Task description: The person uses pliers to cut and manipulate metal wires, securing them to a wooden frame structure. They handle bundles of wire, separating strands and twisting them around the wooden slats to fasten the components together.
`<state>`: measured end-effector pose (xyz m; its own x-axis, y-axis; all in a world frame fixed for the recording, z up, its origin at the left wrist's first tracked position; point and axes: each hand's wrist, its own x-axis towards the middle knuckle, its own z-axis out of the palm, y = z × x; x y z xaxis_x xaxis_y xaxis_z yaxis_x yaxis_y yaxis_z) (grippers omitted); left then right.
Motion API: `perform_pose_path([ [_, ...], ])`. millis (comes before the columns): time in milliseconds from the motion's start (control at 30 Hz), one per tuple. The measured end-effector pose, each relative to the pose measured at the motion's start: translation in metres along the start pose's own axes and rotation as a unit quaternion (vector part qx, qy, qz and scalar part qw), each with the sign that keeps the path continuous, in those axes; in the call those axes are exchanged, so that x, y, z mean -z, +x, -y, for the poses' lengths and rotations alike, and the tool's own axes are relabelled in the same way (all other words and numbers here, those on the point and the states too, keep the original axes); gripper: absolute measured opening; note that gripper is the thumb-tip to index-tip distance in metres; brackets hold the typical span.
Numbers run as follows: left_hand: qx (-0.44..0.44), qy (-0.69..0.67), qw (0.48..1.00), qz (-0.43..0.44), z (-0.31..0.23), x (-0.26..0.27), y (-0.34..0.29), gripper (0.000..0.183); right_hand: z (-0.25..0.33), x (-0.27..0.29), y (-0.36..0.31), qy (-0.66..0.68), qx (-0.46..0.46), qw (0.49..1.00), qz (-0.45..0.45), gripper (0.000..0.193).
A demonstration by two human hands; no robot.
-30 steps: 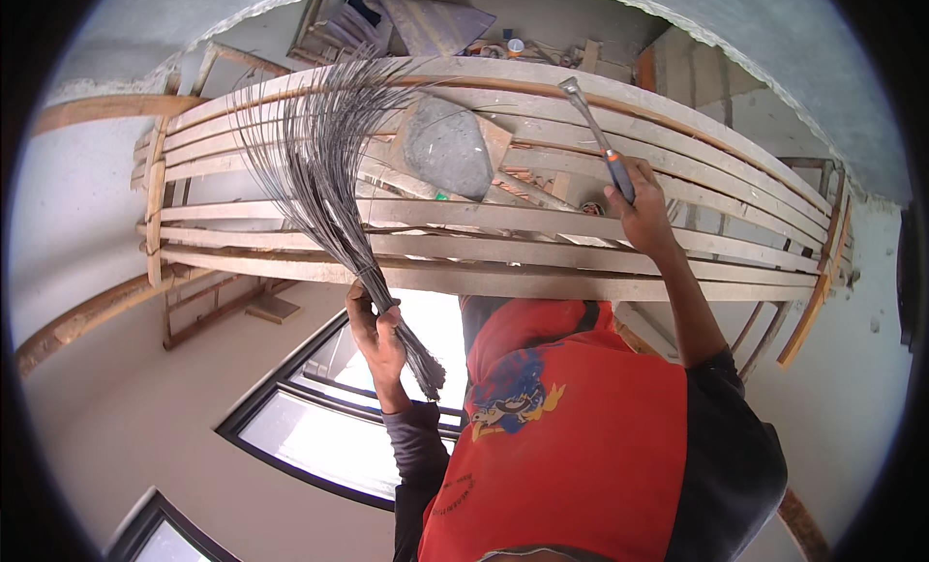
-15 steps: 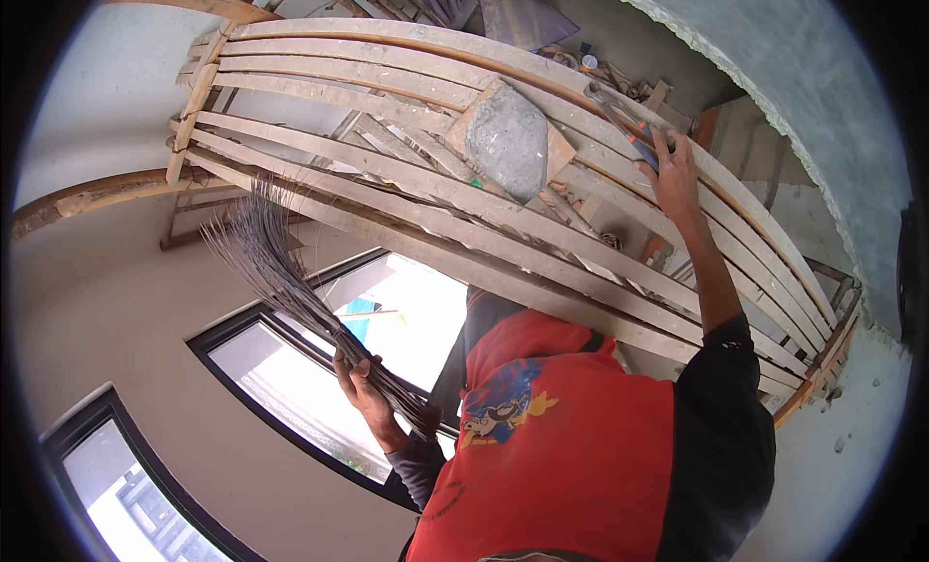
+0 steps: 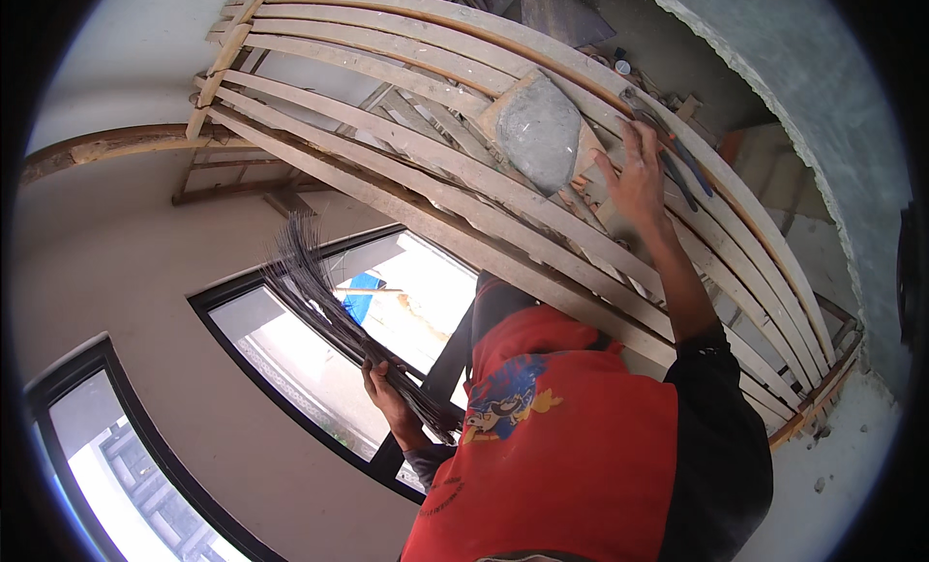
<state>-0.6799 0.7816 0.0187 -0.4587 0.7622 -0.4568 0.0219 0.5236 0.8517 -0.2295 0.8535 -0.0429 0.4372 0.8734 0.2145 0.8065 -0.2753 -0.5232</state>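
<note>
My left hand [image 3: 389, 399] is wrapped round the lower part of a bundle of thin dark tie wire [image 3: 324, 315], whose loose ends fan out at the top. In front of the window the bundle is tilted up to the left. On the wooden slats [image 3: 406, 161] lies a pair of pincers [image 3: 691, 163] with dark handles spread apart. Just left of the pincers is my right hand [image 3: 639, 185], its fingers apart and nothing in it. Whether its fingertips touch the slat or the tool's head is hard to tell.
A board with grey mortar [image 3: 540, 132] rests on the slats, left of my right hand. Gaps between the slats show timber and clutter below. A rough-edged wall [image 3: 774, 69] stands at the right, a black-framed window [image 3: 319, 378] at the left. A small cup [image 3: 622, 68] sits beyond the slats.
My right hand has let go of the pincers and moved left of them; they now lie on the slats. The wire bundle stays in my left hand. The whole view has shifted slightly.
</note>
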Motion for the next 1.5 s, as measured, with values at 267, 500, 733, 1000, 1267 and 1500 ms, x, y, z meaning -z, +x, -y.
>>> perform_pose_path([
  [267, -0.022, -0.018, 1.000, -0.003, 0.008, 0.003, 0.000, 0.048, 0.041, -0.054, 0.033, -0.075, -0.164, 0.983, 0.031, 0.064],
  [500, 0.003, 0.001, 1.000, 0.019, 0.027, 0.016, 0.007, 0.043, 0.026, -0.053, 0.034, 0.159, -0.205, 0.964, 0.058, 0.043],
  [733, 0.002, 0.003, 1.000, -0.008, 0.019, -0.001, 0.000, 0.039, 0.018, 0.013, 0.021, 0.463, -0.263, 0.846, 0.024, 0.028],
  [1000, -0.012, 0.031, 0.999, 0.018, 0.013, -0.014, 0.006, 0.037, -0.097, 0.123, -0.058, 0.498, -0.312, 0.791, -0.168, 0.051],
  [1267, -0.013, 0.046, 0.998, 0.042, -0.001, -0.028, 0.005, 0.040, -0.252, 0.191, -0.194, 0.278, -0.451, 0.815, -0.233, 0.062],
  [1500, -0.039, 0.049, 0.996, 0.059, -0.005, -0.037, 0.004, 0.043, -0.294, 0.179, -0.225, -0.074, -0.469, 0.872, -0.118, 0.051],
])
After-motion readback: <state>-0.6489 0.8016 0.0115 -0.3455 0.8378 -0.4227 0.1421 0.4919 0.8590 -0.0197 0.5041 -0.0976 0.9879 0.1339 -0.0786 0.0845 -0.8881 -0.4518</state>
